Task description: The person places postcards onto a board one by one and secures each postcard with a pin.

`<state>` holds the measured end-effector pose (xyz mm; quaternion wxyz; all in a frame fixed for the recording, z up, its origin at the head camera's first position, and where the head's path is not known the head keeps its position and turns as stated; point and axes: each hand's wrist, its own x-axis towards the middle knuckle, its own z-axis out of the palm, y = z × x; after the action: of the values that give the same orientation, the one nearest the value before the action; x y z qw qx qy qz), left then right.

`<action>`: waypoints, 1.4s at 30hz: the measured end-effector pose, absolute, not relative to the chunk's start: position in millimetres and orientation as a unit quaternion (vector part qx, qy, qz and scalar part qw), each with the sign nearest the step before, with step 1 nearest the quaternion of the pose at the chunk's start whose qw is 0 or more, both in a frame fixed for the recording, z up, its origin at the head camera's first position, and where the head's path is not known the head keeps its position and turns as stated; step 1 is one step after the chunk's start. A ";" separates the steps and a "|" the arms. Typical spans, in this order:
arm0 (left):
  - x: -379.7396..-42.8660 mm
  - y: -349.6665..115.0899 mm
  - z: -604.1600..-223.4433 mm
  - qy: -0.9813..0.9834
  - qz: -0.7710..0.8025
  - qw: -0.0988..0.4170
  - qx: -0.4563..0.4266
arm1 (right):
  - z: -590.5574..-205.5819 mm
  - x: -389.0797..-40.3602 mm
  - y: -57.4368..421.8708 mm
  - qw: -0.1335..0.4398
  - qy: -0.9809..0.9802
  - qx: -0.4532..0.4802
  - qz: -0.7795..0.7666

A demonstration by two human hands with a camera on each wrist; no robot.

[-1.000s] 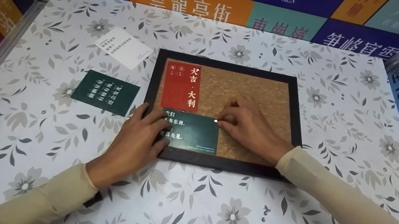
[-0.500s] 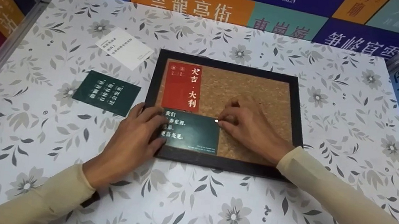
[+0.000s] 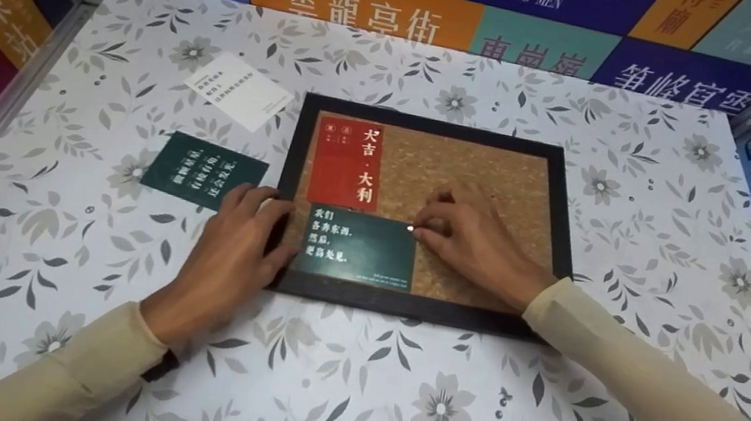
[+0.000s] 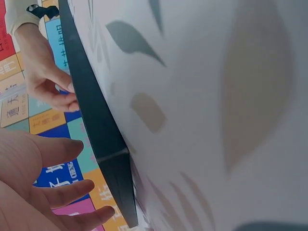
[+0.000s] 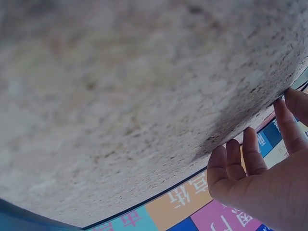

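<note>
A black-framed cork board (image 3: 474,158) lies on the table. A red card (image 3: 344,168) with white characters sits at its upper left, and a dark green card (image 3: 369,251) sits below that. My right hand (image 3: 484,239) rests over the cork, thumb and forefinger pinching a small white pushpin (image 3: 410,229) at the green card's upper right corner. My left hand (image 3: 223,247) hovers by the frame's left edge, its fingers loosely bent and holding nothing. In the left wrist view, the left fingers (image 4: 72,192) are spread apart beside the black frame (image 4: 98,115).
Left of the board lie another dark green card (image 3: 190,170), partly behind the left hand, and a white card (image 3: 236,90). Leaf and flower patterns cover the tabletop (image 3: 347,387). Colourful panels with large characters (image 3: 363,5) stand along the back and sides.
My left hand has drawn back leftward off the green card, uncovering its lettering, and now partly covers the loose green card. My right hand stays at the same corner.
</note>
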<state>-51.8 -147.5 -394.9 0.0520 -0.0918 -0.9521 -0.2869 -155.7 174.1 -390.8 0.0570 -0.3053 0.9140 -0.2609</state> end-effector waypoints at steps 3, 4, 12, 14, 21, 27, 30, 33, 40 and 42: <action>-53.4 -151.8 -395.7 -0.953 -0.285 0.056 -0.084 | -391.6 -156.1 174.4 0.055 0.914 -0.302 -0.263; -54.0 -153.4 -396.1 -0.953 -0.285 0.060 -0.084 | -391.9 -156.2 174.5 0.056 0.915 -0.301 -0.265; -60.1 -164.1 -397.6 -0.951 -0.295 0.060 -0.067 | -392.0 -156.2 175.0 0.055 0.915 -0.294 -0.270; -61.6 -166.2 -397.5 -0.952 -0.296 0.058 -0.059 | -391.6 -156.2 175.2 0.055 0.915 -0.295 -0.270; -65.6 -174.6 -394.6 -0.954 -0.287 0.071 -0.049 | -390.0 -155.9 174.9 0.059 0.915 -0.295 -0.269; -68.0 -186.4 -391.0 -0.954 -0.291 0.063 -0.035 | -390.4 -156.4 174.7 0.056 0.913 -0.302 -0.269; -71.0 -193.6 -389.9 -0.957 -0.286 0.050 -0.021 | -390.6 -156.4 174.8 0.056 0.913 -0.301 -0.270; -74.8 -200.3 -389.0 -0.959 -0.280 0.039 -0.007 | -391.0 -156.5 174.6 0.054 0.912 -0.302 -0.271; -81.9 -213.0 -391.1 -0.968 -0.245 0.040 0.016 | -391.7 -156.1 174.1 0.044 0.911 -0.308 -0.271; -83.4 -216.3 -390.9 -0.971 -0.237 0.030 0.025 | -392.0 -156.3 174.2 0.044 0.911 -0.310 -0.269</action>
<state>-83.4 -216.3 -390.9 0.0298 0.0250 -0.9707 -0.2373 -156.3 174.2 -392.0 0.0441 -0.3104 0.9106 -0.2694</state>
